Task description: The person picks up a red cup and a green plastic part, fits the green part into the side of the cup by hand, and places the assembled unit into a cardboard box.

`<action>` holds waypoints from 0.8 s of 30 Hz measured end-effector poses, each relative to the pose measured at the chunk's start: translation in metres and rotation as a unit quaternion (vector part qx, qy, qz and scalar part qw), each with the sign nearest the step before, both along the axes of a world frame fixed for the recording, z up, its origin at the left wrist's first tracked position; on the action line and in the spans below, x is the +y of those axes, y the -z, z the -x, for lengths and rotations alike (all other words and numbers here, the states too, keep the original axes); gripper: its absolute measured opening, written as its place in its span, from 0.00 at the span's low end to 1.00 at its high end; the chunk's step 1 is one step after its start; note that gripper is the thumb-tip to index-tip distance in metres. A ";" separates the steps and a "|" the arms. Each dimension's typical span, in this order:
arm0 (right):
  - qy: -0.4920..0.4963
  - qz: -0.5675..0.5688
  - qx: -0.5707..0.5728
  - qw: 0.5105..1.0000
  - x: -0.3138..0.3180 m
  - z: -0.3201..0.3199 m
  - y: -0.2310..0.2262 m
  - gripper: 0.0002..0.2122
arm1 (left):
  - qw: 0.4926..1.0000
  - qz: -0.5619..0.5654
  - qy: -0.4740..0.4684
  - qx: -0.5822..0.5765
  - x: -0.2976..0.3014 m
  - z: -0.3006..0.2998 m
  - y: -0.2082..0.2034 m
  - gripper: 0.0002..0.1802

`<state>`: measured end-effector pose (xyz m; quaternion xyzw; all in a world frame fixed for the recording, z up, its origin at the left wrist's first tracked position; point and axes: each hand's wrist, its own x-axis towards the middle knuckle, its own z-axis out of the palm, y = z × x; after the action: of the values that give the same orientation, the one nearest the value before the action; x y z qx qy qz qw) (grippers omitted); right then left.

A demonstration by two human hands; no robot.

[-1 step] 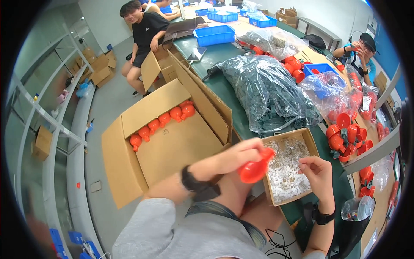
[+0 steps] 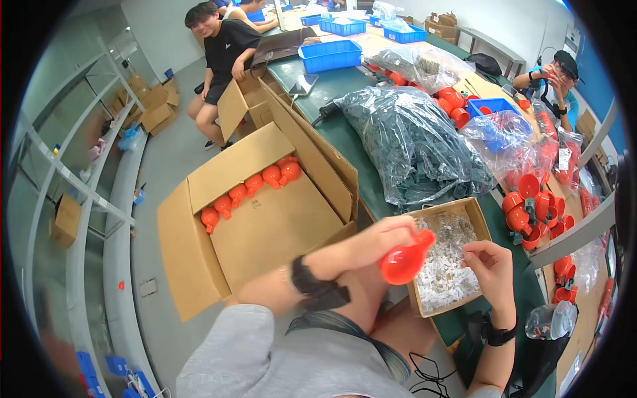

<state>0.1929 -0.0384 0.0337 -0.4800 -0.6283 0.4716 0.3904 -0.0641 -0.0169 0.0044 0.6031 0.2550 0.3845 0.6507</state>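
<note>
My left hand point(image 2: 386, 240) is closed round a red plastic cup with a narrow neck point(image 2: 402, 264), its hollow side facing me. It hangs by the left edge of a small cardboard box point(image 2: 417, 300) filled with small white pieces point(image 2: 443, 282) and thin springs or wire bits point(image 2: 459, 224). Over the right side of that box, my right hand point(image 2: 492, 268) has thumb and forefinger pinched together. Whatever lies between those fingers is too small to make out. To the left stands a large open carton point(image 2: 285, 222) with a row of similar red cups point(image 2: 254, 185) along its far side.
A big clear bag of dark green parts point(image 2: 418, 146) lies on the green table point(image 2: 371, 192). Loose red cups point(image 2: 531, 209) are heaped at the right, near a metal rail point(image 2: 577, 232). Blue bins point(image 2: 332, 56) stand farther back. Other people point(image 2: 229, 50) sit around the table.
My left hand and the red cup have shifted slightly to the right, toward the small box. My right hand has hardly moved.
</note>
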 end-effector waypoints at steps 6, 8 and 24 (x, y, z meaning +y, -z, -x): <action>0.059 -0.029 0.026 0.998 0.002 -0.013 0.009 0.04 | 0.989 0.126 -0.065 -0.035 0.023 -0.085 0.015 0.11; 0.078 -0.066 0.000 0.995 0.003 -0.019 0.008 0.03 | 0.989 0.128 -0.044 -0.049 0.031 -0.100 0.030 0.12; 0.082 -0.103 0.082 0.988 0.021 -0.024 0.022 0.05 | 0.989 0.107 -0.083 -0.063 0.029 -0.111 0.022 0.13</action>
<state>0.2167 -0.0177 0.0112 -0.4468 -0.5981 0.4085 0.5251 0.0466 0.0123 -0.0178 0.4813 0.3027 0.4450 0.6919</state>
